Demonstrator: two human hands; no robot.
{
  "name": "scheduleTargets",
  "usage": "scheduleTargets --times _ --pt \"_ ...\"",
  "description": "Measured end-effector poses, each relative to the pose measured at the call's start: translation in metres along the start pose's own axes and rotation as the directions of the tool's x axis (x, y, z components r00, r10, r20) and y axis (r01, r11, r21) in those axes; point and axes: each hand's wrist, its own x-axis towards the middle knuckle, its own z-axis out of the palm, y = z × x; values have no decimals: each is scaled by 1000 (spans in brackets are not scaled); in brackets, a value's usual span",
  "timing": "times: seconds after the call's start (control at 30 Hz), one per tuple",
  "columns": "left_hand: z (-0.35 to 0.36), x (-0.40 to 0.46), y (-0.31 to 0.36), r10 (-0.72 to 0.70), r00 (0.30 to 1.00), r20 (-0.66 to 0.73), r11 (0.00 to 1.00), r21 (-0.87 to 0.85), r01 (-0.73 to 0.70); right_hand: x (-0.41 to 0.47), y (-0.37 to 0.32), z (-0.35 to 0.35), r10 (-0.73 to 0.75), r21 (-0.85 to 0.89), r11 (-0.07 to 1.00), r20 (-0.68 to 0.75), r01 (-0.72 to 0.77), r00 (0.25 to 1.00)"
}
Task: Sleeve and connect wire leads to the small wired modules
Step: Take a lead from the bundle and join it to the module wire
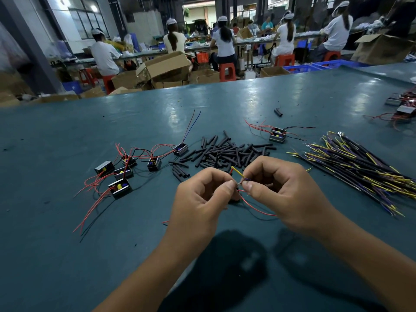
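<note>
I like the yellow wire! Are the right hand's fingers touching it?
Touching. The head view shows the right hand with its fingers pinching the yellow wire at its lower end.

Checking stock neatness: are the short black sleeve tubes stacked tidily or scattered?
Scattered: the short black sleeve tubes lie criss-crossed in a loose heap on the teal table, several strays apart.

Far beyond the hands, past the far edge of the teal surface (247,97), people in white caps (222,18) sit on red stools (227,72) at long benches. Open cardboard boxes (166,66) lie behind them, blue crates (315,66) to their right.
</note>
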Motion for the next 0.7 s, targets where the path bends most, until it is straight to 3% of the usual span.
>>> scheduleTargets --times 0.2,0.27,0.33,0.37,0.43,0.57,0.7 --pt "2 1 0 -36 999 -20 999 -6 36 0 1 2 -8 -54 999 -34 6 999" --pt "-2 0 -2 118 993 -24 970 216 -110 0 2 3 -1 -47 999 -27 0 1000" --pt "-5 1 -3 354 935 32 789 527 -317 0 3 3 10 -32 999 -17 -10 1000" --pt "-6 1 -5 420 906 58 711 599 -369 0 3 2 12 -34 999 -18 -12 1000" --pt "-8 1 -5 427 903 53 710 598 -371 0 3 0 9 -55 998 -28 -11 1000" --pt "-11 0 -1 274 961 30 865 430 -260 1 0 -3 11 -44 999 -41 -13 999" --pt "-9 3 -1 363 928 86 807 470 -359 0 -1 0 55 48 997 7 -55 998"
